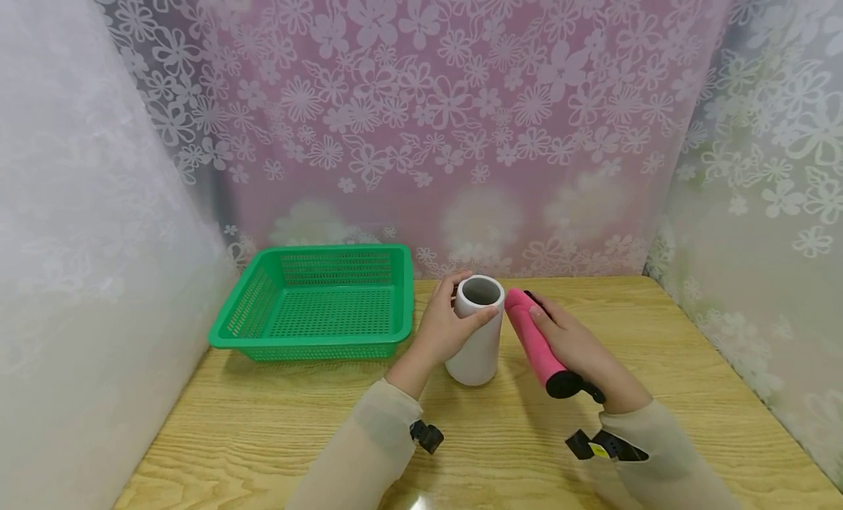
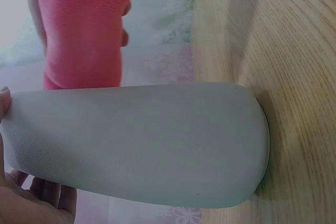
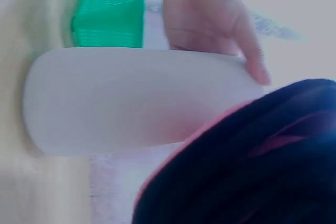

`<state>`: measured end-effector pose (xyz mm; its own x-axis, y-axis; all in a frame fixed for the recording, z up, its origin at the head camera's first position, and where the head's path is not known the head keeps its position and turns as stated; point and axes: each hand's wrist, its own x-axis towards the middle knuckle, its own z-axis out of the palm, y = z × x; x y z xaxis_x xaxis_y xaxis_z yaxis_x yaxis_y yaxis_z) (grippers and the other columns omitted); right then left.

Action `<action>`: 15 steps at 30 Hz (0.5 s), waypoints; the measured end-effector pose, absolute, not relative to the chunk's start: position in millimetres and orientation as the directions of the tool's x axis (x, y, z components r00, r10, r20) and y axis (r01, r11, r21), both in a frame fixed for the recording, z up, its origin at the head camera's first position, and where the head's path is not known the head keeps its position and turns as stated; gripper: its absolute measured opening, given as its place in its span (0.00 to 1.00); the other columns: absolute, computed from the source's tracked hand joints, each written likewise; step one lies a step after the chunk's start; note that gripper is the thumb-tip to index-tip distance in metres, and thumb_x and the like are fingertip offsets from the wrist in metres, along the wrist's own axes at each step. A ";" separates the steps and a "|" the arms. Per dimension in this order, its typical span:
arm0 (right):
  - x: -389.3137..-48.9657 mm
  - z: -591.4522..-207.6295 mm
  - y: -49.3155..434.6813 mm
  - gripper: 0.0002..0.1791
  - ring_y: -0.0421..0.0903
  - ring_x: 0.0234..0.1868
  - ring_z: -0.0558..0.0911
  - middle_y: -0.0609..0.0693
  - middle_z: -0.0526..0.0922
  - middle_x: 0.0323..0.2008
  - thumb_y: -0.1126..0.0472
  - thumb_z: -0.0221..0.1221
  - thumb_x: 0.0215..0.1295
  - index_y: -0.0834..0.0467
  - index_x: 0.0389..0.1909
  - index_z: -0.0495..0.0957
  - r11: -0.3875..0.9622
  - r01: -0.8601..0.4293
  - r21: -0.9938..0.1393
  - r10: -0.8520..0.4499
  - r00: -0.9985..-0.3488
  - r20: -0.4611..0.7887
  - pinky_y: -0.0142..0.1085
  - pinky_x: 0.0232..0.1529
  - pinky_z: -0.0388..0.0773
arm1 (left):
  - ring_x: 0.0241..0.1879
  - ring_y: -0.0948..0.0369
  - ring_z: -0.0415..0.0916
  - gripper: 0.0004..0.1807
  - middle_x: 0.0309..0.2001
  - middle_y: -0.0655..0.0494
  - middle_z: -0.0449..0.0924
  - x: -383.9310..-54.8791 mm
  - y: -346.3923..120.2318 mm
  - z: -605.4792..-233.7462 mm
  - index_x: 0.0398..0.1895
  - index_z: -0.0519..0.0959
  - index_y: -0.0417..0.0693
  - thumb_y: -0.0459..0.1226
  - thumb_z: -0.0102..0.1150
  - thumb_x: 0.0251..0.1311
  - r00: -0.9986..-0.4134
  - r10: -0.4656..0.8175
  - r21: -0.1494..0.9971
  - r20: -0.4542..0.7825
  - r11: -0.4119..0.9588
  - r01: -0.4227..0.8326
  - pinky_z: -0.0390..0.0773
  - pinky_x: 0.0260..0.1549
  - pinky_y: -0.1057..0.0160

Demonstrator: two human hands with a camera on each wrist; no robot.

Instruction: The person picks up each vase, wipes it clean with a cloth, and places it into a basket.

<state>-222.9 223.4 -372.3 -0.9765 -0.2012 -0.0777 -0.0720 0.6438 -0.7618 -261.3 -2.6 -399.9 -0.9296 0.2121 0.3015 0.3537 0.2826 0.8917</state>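
A white cylindrical vase (image 1: 476,349) with an open top stands upright on the wooden table. My left hand (image 1: 449,321) grips it near the rim, thumb on the near side and fingers round the far left. To its right, my right hand (image 1: 571,342) holds a fuzzy pink roll (image 1: 535,340) with a black round end and a black strap-like piece. The roll tilts, its far end close beside the vase's rim. In the right wrist view, dark folds (image 3: 252,166) edged in pink fill the lower right. The left wrist view shows the vase's side (image 2: 136,140) and the pink cloth-like surface (image 2: 84,35) beyond.
A green plastic basket (image 1: 309,341) with perforated walls sits to the left of the vase. The wood-grain table (image 1: 276,437) runs to a floral pink curtain (image 1: 421,129) at the back, with pale curtains on both sides.
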 end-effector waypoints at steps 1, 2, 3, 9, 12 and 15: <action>-222.1 -369.6 223.5 0.41 0.52 0.39 0.76 0.64 0.71 0.54 0.37 0.38 0.78 0.55 0.81 0.43 0.643 -0.081 -0.761 -0.197 -0.978 -0.063 0.42 0.39 0.75 | 0.56 0.57 0.73 0.41 0.65 0.57 0.68 -261.3 -2.5 -400.0 0.71 0.65 0.62 0.57 0.70 0.56 -0.930 0.211 0.893 0.300 0.282 0.352 0.78 0.52 0.54; -221.6 -367.1 223.5 0.41 0.52 0.38 0.76 0.64 0.72 0.52 0.36 0.38 0.78 0.55 0.81 0.43 0.645 -0.088 -0.759 -0.191 -0.980 -0.048 0.41 0.38 0.75 | 0.56 0.57 0.73 0.41 0.65 0.57 0.67 -261.4 -2.4 -400.2 0.71 0.65 0.62 0.57 0.70 0.56 -0.931 0.210 0.894 0.299 0.280 0.350 0.78 0.52 0.54; -221.3 -365.0 223.5 0.40 0.52 0.38 0.77 0.64 0.73 0.51 0.36 0.38 0.78 0.55 0.81 0.44 0.643 -0.101 -0.760 -0.187 -0.982 -0.028 0.41 0.38 0.75 | 0.56 0.57 0.73 0.41 0.65 0.57 0.67 -261.4 -2.5 -400.2 0.71 0.65 0.62 0.57 0.70 0.56 -0.931 0.209 0.895 0.299 0.278 0.349 0.78 0.52 0.54; -220.4 -354.2 221.2 0.39 0.54 0.42 0.76 0.65 0.72 0.54 0.38 0.38 0.79 0.54 0.81 0.45 0.631 -0.170 -0.757 -0.185 -0.981 0.066 0.46 0.43 0.73 | 0.56 0.58 0.72 0.41 0.65 0.58 0.67 -261.0 -2.5 -400.1 0.72 0.65 0.62 0.57 0.71 0.56 -0.933 0.206 0.897 0.294 0.278 0.344 0.78 0.52 0.55; -221.0 -349.6 219.1 0.37 0.54 0.39 0.77 0.65 0.72 0.51 0.39 0.37 0.80 0.53 0.81 0.45 0.618 -0.205 -0.759 -0.197 -0.975 0.103 0.46 0.42 0.74 | 0.56 0.57 0.73 0.42 0.65 0.58 0.68 -260.7 -2.3 -399.5 0.72 0.65 0.61 0.57 0.71 0.55 -0.934 0.206 0.898 0.292 0.277 0.342 0.78 0.52 0.54; -222.2 -345.5 216.2 0.36 0.53 0.37 0.77 0.64 0.73 0.48 0.41 0.38 0.80 0.53 0.80 0.46 0.600 -0.239 -0.764 -0.200 -0.969 0.146 0.45 0.40 0.74 | 0.56 0.57 0.73 0.42 0.65 0.57 0.68 -260.7 -2.1 -398.9 0.72 0.65 0.61 0.57 0.71 0.55 -0.934 0.205 0.898 0.294 0.275 0.343 0.78 0.52 0.54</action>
<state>-222.2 216.2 -345.5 -0.9689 -0.2003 0.1455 -0.2387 0.5997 -0.7638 -260.7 -2.1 -398.9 -0.9335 0.2047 0.2943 0.3434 0.2746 0.8982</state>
